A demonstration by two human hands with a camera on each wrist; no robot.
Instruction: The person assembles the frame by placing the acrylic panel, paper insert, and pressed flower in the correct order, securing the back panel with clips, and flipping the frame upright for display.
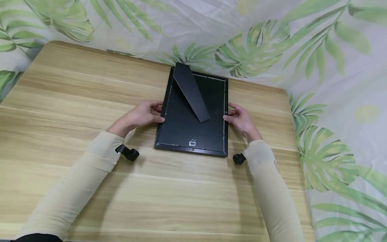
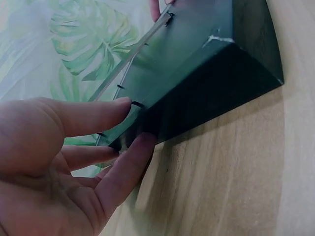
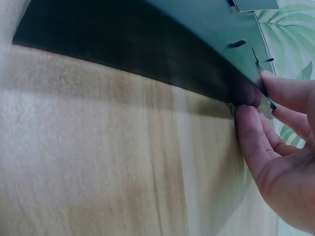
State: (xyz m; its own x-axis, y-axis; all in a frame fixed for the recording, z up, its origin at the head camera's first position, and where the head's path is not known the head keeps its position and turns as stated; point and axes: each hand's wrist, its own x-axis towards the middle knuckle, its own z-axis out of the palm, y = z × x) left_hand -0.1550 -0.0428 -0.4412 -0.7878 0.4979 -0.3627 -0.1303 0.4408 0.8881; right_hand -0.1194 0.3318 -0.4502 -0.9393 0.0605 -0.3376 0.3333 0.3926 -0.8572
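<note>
A black picture frame [image 1: 178, 131] is in the middle of the head view, its back toward me. Its black easel leg [image 1: 193, 94] crosses the back at a slant, the upper end reaching past the frame's far edge. A small metal hanger [image 1: 192, 143] sits near the close edge. My left hand [image 1: 145, 113] grips the left side, thumb on the back and other fingers at the outer edge, as the left wrist view also shows around the frame [image 2: 197, 93]. My right hand [image 1: 241, 119] pinches the right side likewise; its thumb [image 3: 275, 86] lies near the small retaining tabs.
The wood-grain table [image 1: 75, 111] extends to both sides and toward me. A leaf-print cloth [image 1: 257, 40] hangs along the back and right, close to the frame's far end. Black wrist devices [image 1: 128, 153] sit below both hands, on beige sleeves [image 1: 72, 185].
</note>
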